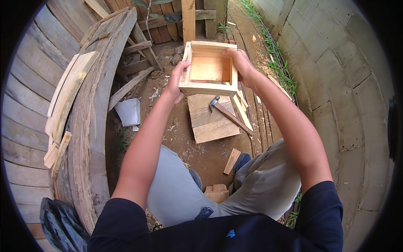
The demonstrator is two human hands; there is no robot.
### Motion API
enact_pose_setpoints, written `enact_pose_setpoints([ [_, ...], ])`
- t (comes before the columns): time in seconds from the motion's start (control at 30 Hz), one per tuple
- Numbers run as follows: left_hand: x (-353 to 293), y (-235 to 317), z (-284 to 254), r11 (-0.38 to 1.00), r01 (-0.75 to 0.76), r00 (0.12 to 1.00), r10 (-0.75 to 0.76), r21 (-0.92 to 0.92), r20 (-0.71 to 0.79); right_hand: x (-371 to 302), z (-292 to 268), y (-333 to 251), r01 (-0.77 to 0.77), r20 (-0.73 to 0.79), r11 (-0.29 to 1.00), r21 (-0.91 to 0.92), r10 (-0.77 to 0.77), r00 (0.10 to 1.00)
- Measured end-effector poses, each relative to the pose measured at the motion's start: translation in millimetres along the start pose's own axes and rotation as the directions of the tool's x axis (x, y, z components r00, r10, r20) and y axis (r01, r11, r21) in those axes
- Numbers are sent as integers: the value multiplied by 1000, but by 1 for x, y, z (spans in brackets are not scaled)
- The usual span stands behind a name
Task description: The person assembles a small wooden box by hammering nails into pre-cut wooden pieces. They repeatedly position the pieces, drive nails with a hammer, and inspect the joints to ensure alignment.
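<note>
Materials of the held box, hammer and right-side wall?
Box: bare wood, seemingly unfinished; pale visible grain.
Hammer: head probably steel, grey with sheen; handle likely wood, brown, finish unclear.
Wall: likely unpainted concrete block; grey, matte, visible joints.

"What stands to your right?"
"A grey block wall (336,84), with green weeds (275,63) along the dirt ground's (178,138) right edge."
"And left?"
"A plank wall (25,126); nearer me, a rough timber slab (90,126) lines the ground's left edge in daylight."
</note>
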State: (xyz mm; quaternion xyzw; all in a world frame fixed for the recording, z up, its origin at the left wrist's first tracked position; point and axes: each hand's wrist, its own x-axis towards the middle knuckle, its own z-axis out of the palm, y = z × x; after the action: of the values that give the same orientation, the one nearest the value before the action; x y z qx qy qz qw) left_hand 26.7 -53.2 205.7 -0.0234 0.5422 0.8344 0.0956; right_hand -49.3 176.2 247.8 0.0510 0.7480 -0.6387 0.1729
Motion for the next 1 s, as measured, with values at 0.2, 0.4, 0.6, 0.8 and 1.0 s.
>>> enact_pose_setpoints([
  [0.2,-8,-4,-8,897,-381,921,390,223,4,-20,-7,-6,730,55,660,-176,-734,677],
  [0.4,0,-17,-33,780,-379,922,364,498,131,-42,-7,-20,900,109,394,-187,-902,418],
  [0.6,-10,-19,-7,628,-575,760,647,524,58,-38,-16,-16,954,128,232,-192,-957,259],
  [0.8,-11,-16,-9,687,-546,797,602,479,47,-46,-9,-21,906,83,412,-95,-904,420],
  [1.0,-8,-12,-1,830,-490,855,517,268,-37,-38,10,-18,705,38,709,-32,-704,709],
])
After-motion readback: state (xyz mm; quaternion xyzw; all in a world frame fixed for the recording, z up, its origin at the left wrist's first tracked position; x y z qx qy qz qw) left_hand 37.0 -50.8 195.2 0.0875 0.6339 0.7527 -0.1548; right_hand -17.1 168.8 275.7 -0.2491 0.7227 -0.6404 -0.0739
